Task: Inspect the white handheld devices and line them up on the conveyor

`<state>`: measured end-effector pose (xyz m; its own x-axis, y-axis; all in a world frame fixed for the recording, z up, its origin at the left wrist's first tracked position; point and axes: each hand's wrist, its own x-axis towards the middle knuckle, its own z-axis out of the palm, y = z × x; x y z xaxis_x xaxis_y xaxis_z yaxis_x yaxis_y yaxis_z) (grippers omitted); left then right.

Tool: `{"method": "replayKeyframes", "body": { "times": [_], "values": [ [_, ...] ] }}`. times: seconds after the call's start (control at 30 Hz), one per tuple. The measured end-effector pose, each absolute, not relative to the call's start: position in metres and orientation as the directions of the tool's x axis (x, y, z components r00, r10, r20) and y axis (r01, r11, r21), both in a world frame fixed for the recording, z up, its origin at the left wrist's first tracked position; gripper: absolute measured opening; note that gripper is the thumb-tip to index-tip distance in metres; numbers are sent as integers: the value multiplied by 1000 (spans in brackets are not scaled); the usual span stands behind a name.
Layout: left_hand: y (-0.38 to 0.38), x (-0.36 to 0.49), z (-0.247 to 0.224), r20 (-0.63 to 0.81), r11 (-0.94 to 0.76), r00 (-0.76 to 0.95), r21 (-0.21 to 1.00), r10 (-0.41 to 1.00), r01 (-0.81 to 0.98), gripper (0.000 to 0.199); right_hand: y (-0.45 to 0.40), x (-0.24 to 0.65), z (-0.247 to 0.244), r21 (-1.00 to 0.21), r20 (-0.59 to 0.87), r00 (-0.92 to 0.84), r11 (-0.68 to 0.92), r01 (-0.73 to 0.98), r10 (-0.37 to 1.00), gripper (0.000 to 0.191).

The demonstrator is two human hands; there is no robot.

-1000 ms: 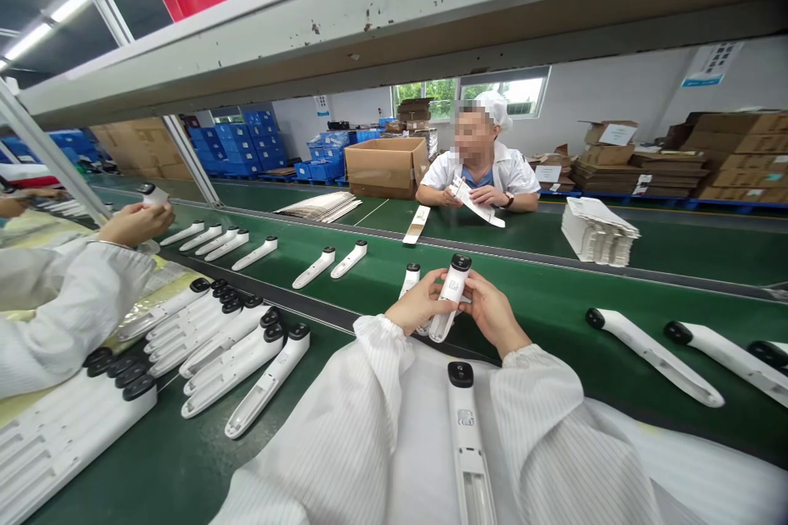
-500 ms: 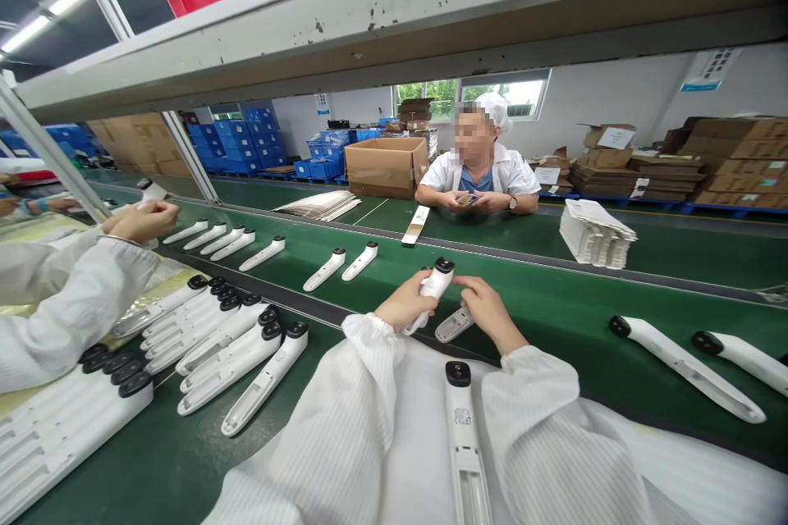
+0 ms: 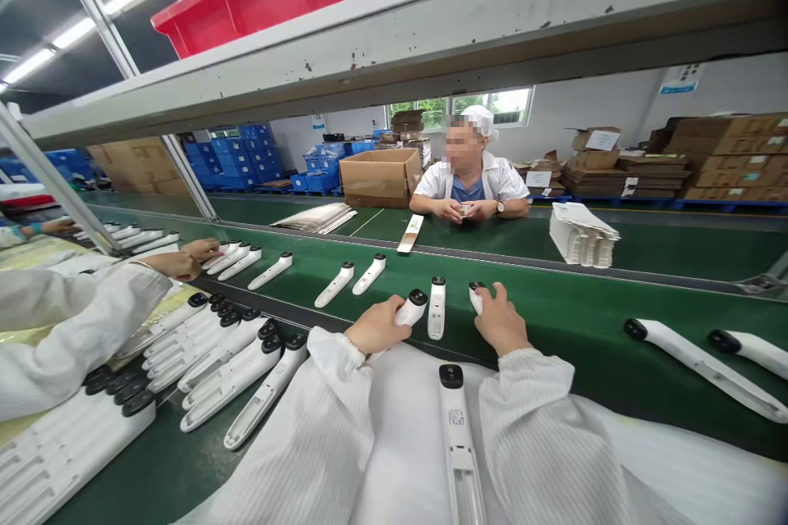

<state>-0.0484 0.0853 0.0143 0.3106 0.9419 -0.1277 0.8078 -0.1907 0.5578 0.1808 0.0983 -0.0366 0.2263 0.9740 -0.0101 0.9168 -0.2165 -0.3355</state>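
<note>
My left hand grips a white plastic handheld device with a black tip, low over the green conveyor belt. My right hand has its fingers over a second white device, whose lower part is hidden. Between my hands, a third device lies on the belt, touching neither hand. Another device lies on my white striped sleeved lap, closer to me. Several more lie spaced along the belt, including one ahead of my hands.
A co-worker's hand reaches over the belt at left, beside packed rows of devices and a white tray. A metal shelf with a red crate runs overhead. Across the belt sit a person and a stack of white inserts.
My hands have dropped toward the belt and spread apart. The device in my left hand now tilts lower, and a device stands between my hands. The view has tilted slightly.
</note>
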Motion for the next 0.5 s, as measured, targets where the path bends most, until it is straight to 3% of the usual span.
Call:
{"method": "replayKeyframes", "body": {
  "times": [0.1, 0.23, 0.3, 0.37, 0.43, 0.5],
  "values": [
    [70, -61, 25, -130, -237, 264, 191, 956, 952, 32, 104, 193, -40, -406, -111, 293, -312, 859, 950, 67],
    [45, -93, 30, -167, -151, 134, -97, 977, 984, 34, 110, 199, -44, -544, -219, 273, -349, 763, 937, 39],
    [32, -114, 25, -161, -64, 34, -185, 986, 981, 36, 110, 197, -44, -745, -207, 236, -309, 591, 949, 33],
    [22, -137, 16, -153, -18, -20, -242, 988, 970, 34, 109, 192, -41, -925, -184, 180, -232, 301, 966, 32],
    [16, -159, 9, -134, 24, -61, -265, 989, 964, 27, 107, 189, -35, -989, -138, 119, -143, 37, 983, 34],
    [18, -173, 10, -83, 72, -89, -188, 993, 980, 16, 104, 187, -29, -991, -78, 58, -71, -112, 995, 34]
  ]
}}
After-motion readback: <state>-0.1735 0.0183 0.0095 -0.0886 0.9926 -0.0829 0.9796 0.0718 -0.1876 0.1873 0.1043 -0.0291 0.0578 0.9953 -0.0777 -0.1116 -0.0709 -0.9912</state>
